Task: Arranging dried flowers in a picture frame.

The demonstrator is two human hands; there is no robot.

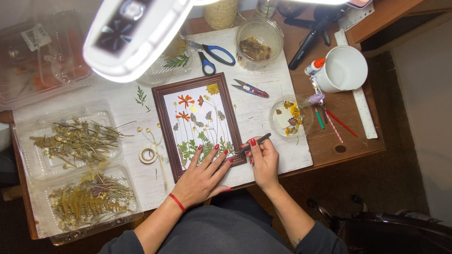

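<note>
White-painted tabletop [263,117]: trays of dried plants [80,141] at left, then a brown picture frame [200,124] of pressed flowers. Left hand [202,176] lies flat, steadying it; right hand [263,160], fingers pinched on tweezers [252,146], seems mid-placement, needing a gentle touch.

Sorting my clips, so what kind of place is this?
Likely a home craft desk: a brown wooden frame of pressed flowers, clear plastic trays of dried plants, blue-handled scissors.

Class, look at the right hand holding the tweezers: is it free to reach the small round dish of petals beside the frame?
Probably yes: the right hand sits just below the dish, with only bare white board between them.
</note>
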